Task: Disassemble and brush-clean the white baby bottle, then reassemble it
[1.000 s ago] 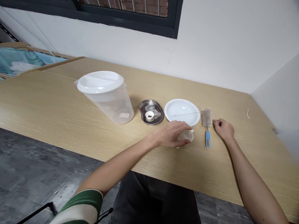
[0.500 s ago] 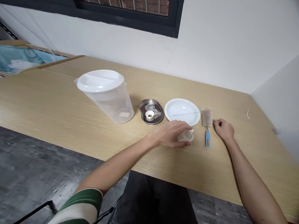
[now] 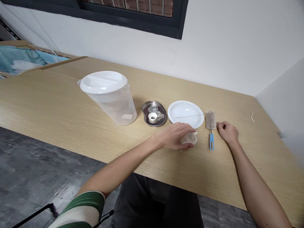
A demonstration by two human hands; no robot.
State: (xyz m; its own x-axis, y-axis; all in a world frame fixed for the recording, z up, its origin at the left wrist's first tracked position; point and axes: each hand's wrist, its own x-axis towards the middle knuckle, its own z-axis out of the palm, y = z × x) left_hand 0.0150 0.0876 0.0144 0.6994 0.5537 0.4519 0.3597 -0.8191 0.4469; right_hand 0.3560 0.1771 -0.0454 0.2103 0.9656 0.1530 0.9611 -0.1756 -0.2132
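My left hand (image 3: 177, 136) is closed around a translucent baby bottle (image 3: 191, 138) on the table, thumb on the near side and fingers over the far side. Its round end faces up toward me; the hand hides the rest. My right hand (image 3: 228, 132) rests on the table in a loose fist, with nothing visible in it. Just left of it lies a bottle brush (image 3: 211, 121) with a blue handle. A thin wire brush (image 3: 190, 116) stretches across a white oval dish (image 3: 172, 109) beyond my left hand.
A kidney-shaped steel tray (image 3: 144, 118) holds a white collar ring (image 3: 152, 117), a clear teat (image 3: 161, 115) and a clear cap (image 3: 153, 109). Left of it stands a large lidded pitcher (image 3: 111, 101). A small pale curved strip (image 3: 252, 116) lies far right. The wall (image 3: 213, 57) bounds the table's back.
The view has shifted very slightly. Both hands and the things on the table keep their places.
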